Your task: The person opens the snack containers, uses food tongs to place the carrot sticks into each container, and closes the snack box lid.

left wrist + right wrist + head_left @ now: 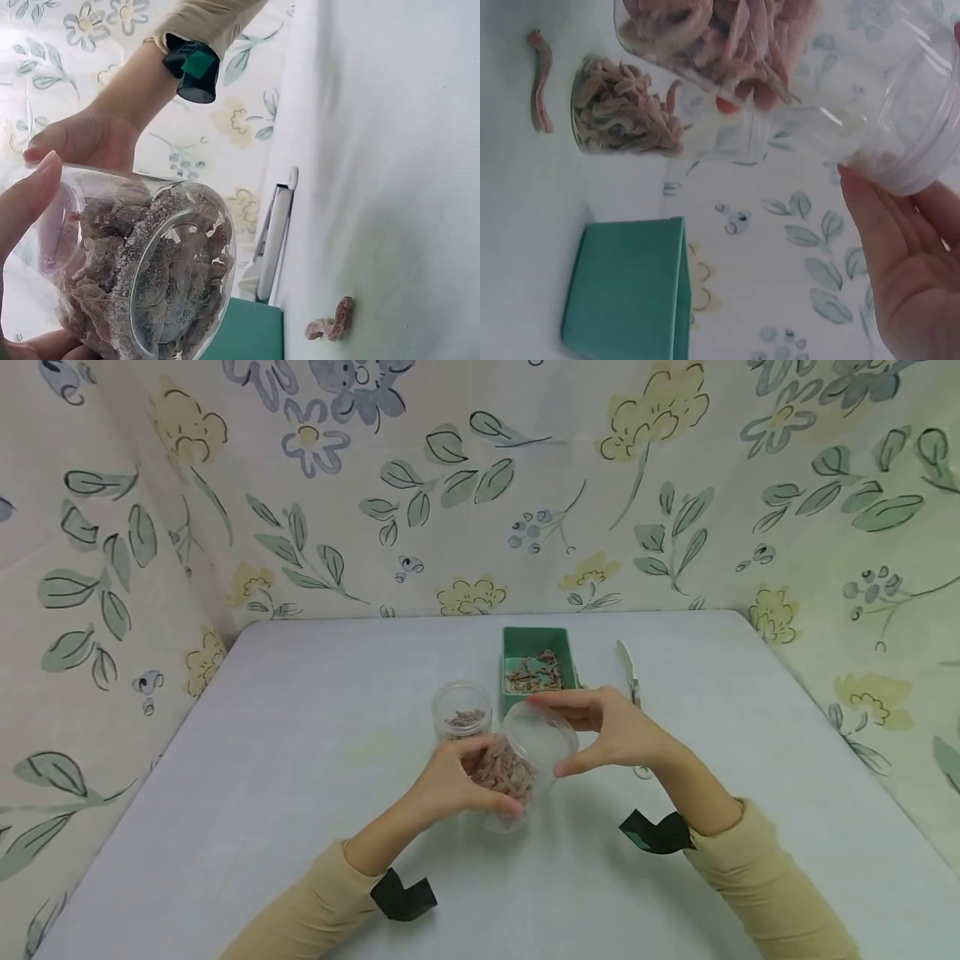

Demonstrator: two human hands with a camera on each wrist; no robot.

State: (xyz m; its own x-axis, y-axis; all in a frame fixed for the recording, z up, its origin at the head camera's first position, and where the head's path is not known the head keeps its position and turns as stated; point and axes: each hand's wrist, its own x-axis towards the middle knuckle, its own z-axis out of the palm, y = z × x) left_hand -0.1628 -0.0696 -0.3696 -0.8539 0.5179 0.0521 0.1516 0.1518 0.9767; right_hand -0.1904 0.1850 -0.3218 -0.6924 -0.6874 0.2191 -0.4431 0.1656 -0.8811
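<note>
My left hand (450, 781) grips a clear plastic jar (105, 277) round its side and holds it tilted above the table. The jar is partly filled with brownish-pink dried strips (705, 37) that carry pale grains. At its mouth sits a translucent round lid (542, 737), which my right hand (611, 731) holds by the rim between thumb and fingers. From the right wrist view, the fingers of that hand lie against the lid's edge. Whether the lid is screwed tight I cannot tell.
A second clear jar (461, 702) with similar strips stands behind my left hand. Beyond my right hand is a green box (513, 647) holding more strips. To its right lies a long white and metal utensil (628, 668). One loose strip (541, 82) lies on the white table (315, 710).
</note>
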